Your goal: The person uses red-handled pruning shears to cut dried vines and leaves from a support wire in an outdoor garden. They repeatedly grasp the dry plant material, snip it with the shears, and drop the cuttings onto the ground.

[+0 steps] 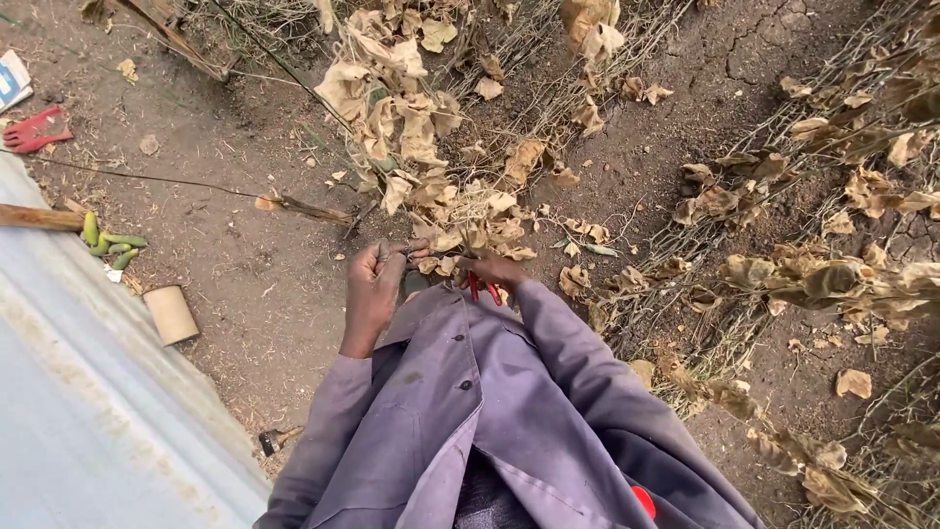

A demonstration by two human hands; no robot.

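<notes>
Grey coat (509, 411), hands (377, 284) amid dry vines (431, 147), cardboard tube (170, 313)

Item 1: flat white-and-blue packet (12, 78), rectangular, partly cut by the frame edge; lies on soil far left of the fingers (392, 257), above them in the picture.

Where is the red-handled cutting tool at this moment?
In the head view, the red-handled cutting tool is near the centre, held in the right hand, beside the left hand and just below the dry leaves.
</notes>
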